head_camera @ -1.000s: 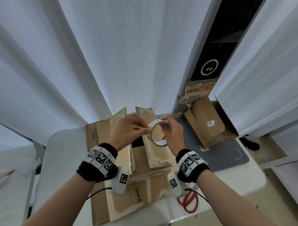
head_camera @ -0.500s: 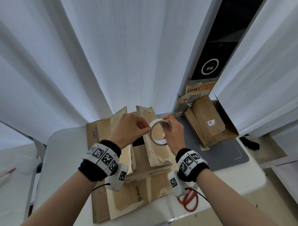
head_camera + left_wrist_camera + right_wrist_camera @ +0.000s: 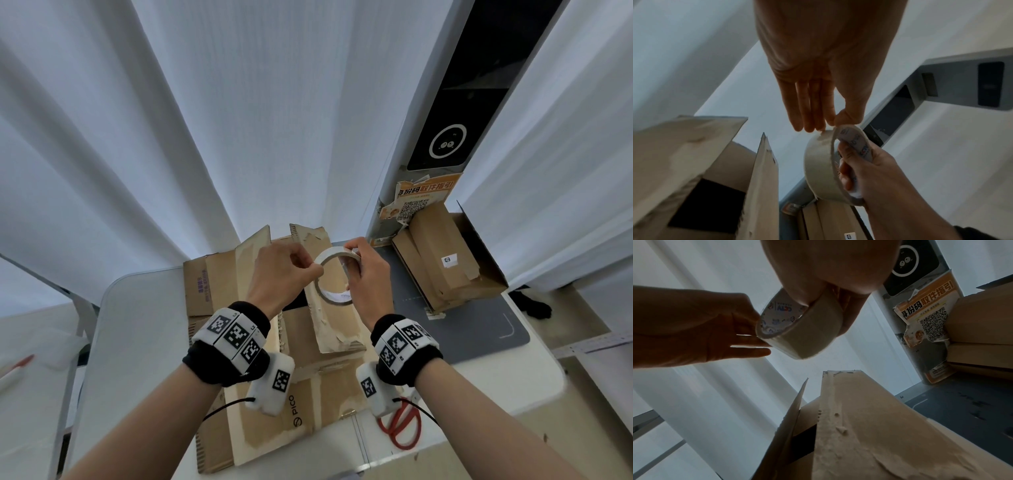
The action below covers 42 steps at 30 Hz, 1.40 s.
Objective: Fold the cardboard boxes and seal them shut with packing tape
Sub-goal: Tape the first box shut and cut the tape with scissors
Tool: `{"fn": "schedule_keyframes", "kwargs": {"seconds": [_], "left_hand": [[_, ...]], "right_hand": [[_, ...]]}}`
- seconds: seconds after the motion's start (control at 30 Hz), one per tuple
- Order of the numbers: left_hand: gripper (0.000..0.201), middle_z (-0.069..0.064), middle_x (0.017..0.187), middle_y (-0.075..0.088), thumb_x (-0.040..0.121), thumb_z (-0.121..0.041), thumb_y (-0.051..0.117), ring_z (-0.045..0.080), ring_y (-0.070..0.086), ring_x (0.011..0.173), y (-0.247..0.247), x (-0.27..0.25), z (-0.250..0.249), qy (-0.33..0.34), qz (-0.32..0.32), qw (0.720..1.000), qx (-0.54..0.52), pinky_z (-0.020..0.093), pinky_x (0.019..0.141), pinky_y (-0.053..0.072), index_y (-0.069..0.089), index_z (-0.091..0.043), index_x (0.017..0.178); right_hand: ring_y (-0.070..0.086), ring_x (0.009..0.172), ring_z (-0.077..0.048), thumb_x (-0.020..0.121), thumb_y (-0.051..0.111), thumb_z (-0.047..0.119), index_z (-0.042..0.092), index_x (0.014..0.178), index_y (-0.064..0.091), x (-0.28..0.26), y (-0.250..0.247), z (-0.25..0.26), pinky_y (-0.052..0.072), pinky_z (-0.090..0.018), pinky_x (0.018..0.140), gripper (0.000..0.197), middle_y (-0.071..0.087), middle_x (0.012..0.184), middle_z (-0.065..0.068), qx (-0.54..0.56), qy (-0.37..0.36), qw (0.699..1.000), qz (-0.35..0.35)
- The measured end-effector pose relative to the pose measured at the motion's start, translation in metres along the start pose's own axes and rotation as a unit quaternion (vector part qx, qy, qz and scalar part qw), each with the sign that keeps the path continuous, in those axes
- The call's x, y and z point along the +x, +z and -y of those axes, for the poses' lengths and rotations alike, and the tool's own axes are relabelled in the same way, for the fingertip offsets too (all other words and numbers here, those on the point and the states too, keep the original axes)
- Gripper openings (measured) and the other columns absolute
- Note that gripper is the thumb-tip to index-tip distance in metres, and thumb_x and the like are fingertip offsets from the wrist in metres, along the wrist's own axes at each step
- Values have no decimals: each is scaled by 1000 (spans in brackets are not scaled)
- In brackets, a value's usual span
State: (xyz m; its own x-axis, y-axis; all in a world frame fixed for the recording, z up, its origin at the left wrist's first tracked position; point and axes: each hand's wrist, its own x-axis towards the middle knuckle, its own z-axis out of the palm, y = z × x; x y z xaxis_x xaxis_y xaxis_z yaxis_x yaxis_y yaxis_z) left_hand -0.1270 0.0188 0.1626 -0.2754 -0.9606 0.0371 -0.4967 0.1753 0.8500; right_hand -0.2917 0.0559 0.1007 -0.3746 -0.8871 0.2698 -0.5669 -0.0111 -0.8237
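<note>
Head view shows both forearms reaching forward over the bench (image 3: 137, 342), wrists raised, the two hands meeting above an open cardboard box (image 3: 329, 325). The right hand (image 3: 368, 274) grips the roll of tape (image 3: 334, 279), fingers curled through its hole and thumb on the outer side, so the roll is held in the air, clear of the box. The left hand (image 3: 286, 270) touches the roll's edge; from the left wrist view its fingertips (image 3: 819, 125) and thumb come together on the outer layer of the tape, pinching at it.

Under the hands the box stands with its flaps up, on flattened cardboard sheets (image 3: 219, 287) that lie on the white bench. Red scissors (image 3: 402, 428) lie at the near edge, under the right wrist. Further right is a grey mat (image 3: 479, 325), and on it a second brown box (image 3: 445, 260) lying tilted. Behind all hang white curtains (image 3: 239, 120), with a dark panel (image 3: 448, 137) on a post at the right.
</note>
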Motion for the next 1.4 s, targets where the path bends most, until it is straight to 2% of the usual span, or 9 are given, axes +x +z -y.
{"fn": "schedule_keyframes", "kwargs": {"seconds": [0.2, 0.37, 0.6, 0.73, 0.93, 1.1, 1.17, 1.3, 1.4], "left_hand": [[8, -4, 72, 71, 69, -17, 75, 18, 69, 73, 5, -4, -2, 2, -33, 998, -45, 41, 71, 59, 69, -19, 64], [9, -8, 73, 70, 70, -16, 72, 14, 68, 74, 9, -12, -4, 36, -74, 994, -68, 40, 73, 58, 65, -20, 67], [10, -4, 70, 72, 73, -11, 76, 13, 68, 65, 8, -9, -10, -7, -95, 988, -122, 26, 64, 57, 68, -15, 68], [5, -2, 76, 74, 77, -17, 75, 18, 70, 78, 7, -2, -8, -71, -91, 976, -187, 32, 79, 59, 73, -13, 74], [14, 16, 93, 73, 82, -9, 71, 31, 70, 94, 13, -5, -4, -181, -93, 902, -380, 38, 92, 57, 72, 4, 89], [9, 21, 102, 68, 94, -7, 60, 25, 70, 97, 7, -2, 2, -218, -83, 801, -552, 34, 94, 56, 63, 0, 89], [10, 14, 100, 70, 96, -8, 59, 26, 70, 101, -1, 3, 6, -179, -85, 836, -512, 38, 96, 56, 62, -4, 88], [15, -2, 110, 72, 94, 2, 54, 16, 68, 107, -17, 8, 4, 8, -26, 965, -262, 32, 95, 52, 62, -9, 100], [46, -11, 122, 66, 87, 10, 51, 12, 64, 113, -27, 12, 3, 148, 72, 981, -107, 28, 96, 51, 68, -21, 116]], "right_hand": [[56, 75, -14, 99, 56, 12, 25, 103, 56, 0, -4, 5, 55, -50, 61, 14, 55, 84, 16, 14, -18, 1000, -6], [58, 80, -12, 96, 55, 6, 25, 109, 56, -3, -7, 10, 56, -49, 64, 23, 56, 91, 21, 22, -45, 998, -24], [60, 78, -23, 96, 53, 1, 23, 112, 56, -8, 0, 5, 56, -49, 67, 27, 59, 97, 7, 49, -43, 995, -71], [60, 71, -29, 96, 51, -4, 13, 110, 57, -7, 0, 12, 58, -36, 57, 23, 61, 97, -4, 89, -27, 991, -97], [58, 72, -21, 96, 48, -8, 16, 107, 55, -6, 6, 19, 56, -25, 59, 27, 58, 93, 0, 143, 1, 984, -106], [53, 65, -19, 103, 48, 7, 7, 107, 53, -9, 0, 12, 49, -16, 60, 6, 54, 84, -13, 185, 45, 973, -127], [51, 67, -19, 104, 48, 11, 6, 108, 52, -7, -4, 6, 52, -19, 60, 8, 53, 84, -9, 179, 53, 974, -126], [48, 63, -11, 103, 49, 9, 5, 108, 53, -4, -6, 12, 55, -26, 58, 7, 50, 82, -5, 183, 57, 979, -61], [46, 61, -15, 102, 51, 6, 12, 103, 54, -2, -6, 19, 54, -32, 56, 7, 49, 73, -4, 219, 87, 972, -10]]}}
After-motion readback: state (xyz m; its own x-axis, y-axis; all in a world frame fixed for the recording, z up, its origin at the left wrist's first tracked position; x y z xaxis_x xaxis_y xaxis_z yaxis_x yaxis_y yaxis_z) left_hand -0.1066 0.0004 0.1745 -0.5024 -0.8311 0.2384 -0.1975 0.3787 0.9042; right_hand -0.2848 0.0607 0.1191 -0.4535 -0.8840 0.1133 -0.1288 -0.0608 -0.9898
